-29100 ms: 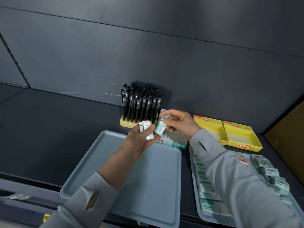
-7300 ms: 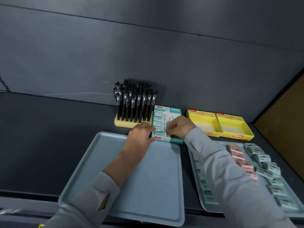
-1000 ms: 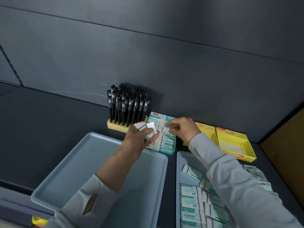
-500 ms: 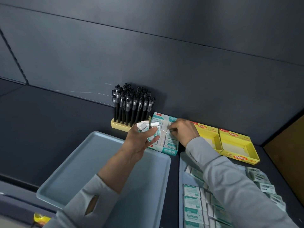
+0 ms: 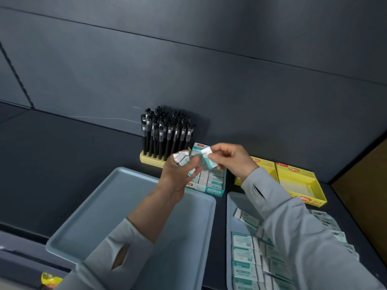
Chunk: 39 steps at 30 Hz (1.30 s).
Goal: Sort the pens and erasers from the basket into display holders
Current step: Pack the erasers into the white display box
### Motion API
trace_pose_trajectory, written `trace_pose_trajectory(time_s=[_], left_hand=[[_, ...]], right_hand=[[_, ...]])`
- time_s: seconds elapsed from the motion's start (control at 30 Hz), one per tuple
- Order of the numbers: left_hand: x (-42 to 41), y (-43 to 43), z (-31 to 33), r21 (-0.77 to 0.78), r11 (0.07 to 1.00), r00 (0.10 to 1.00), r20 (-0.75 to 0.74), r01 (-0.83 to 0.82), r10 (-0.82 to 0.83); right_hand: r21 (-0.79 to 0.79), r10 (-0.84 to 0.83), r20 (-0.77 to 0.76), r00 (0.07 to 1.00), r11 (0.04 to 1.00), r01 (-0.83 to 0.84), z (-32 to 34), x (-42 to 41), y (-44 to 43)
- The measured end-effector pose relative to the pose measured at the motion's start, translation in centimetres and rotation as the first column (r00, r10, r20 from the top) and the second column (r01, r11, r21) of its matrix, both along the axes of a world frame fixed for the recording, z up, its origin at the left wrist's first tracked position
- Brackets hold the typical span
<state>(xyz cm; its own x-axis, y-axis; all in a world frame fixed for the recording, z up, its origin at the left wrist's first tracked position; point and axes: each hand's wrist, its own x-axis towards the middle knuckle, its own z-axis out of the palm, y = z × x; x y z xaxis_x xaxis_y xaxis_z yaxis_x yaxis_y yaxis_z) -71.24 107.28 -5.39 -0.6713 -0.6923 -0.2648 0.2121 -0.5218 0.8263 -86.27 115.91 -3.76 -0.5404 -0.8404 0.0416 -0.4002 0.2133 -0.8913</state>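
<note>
one eraser [image 5: 207, 159] pinched by r fingers [image 5: 219, 149]; l hand [image 5: 178, 174] grips stack [image 5: 180, 158]

One wide-angle view from the person's head looks forward and down onto a dark grey shelf [image 5: 52, 164]. Two grey-sleeved forearms [image 5: 293, 227] reach in from the bottom edge, so the left hand [image 5: 178, 174] and right hand [image 5: 232, 160] sit close, near mid-frame. A dark panelled back wall [image 5: 188, 59] fills the upper half, its seams slanting across the frame.

Black pens [image 5: 167, 132] are standing in a pale yellow holder [image 5: 149, 161]; white-and-teal erasers [image 5: 243, 254] are lying on a grey-blue tray [image 5: 233, 203].
</note>
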Motion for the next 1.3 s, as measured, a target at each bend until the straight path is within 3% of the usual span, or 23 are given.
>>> trace_pose_trajectory(time_s=[0.07,0.13,0.27,0.37,0.6,0.8,1.0,1.2,1.23,1.3], left_hand=[[0.2,-0.2,0.1,0.012,1.000,0.999,0.021,0.026,-0.026],[0.4,-0.4,0.1,0.072,0.997,1.000,0.004,0.024,-0.024],[0.9,-0.4,0.9,0.257,0.966,0.999,-0.034,-0.025,0.035],[0.9,-0.4,1.2,0.302,0.953,0.998,-0.035,-0.034,0.046],[1.1,-0.1,0.4,0.073,0.994,0.997,-0.018,0.079,-0.078],[1.2,0.2,0.1,0.061,0.991,0.989,-0.094,0.121,-0.115],[1.1,0.6,-0.2,0.010,0.990,0.982,-0.129,0.140,-0.137],[1.1,0.8,-0.1,-0.018,0.999,0.998,-0.051,0.047,-0.047],[1.2,0.8,-0.2,-0.032,0.999,0.998,-0.035,0.042,-0.043],[1.3,0.9,-0.2,-0.063,0.997,0.999,-0.007,0.034,-0.035]], right_hand=[[0.093,-0.093,-0.296,0.951,0.988,0.126,-0.4,-1.0,0.4],[0.187,-0.070,-0.417,0.906,0.969,0.160,-0.8,-1.3,0.8],[0.306,0.041,-0.461,0.887,0.945,0.115,-1.6,-0.8,0.7],[0.323,0.069,-0.527,0.847,0.938,0.124,-1.7,-0.7,0.6],[0.439,0.245,-0.664,0.707,0.892,0.103,-1.4,-0.6,0.6],[0.386,0.262,-0.782,0.565,0.916,0.110,-2.2,-0.4,0.9],[0.302,0.213,-0.773,0.597,0.952,0.053,-2.5,0.0,1.2],[0.386,0.266,-0.774,0.575,0.917,0.096,-2.5,0.0,1.0],[0.382,0.248,-0.750,0.613,0.919,0.094,-2.3,-0.1,1.0],[0.244,0.087,-0.563,0.822,0.967,0.065,-1.6,0.2,1.0]])
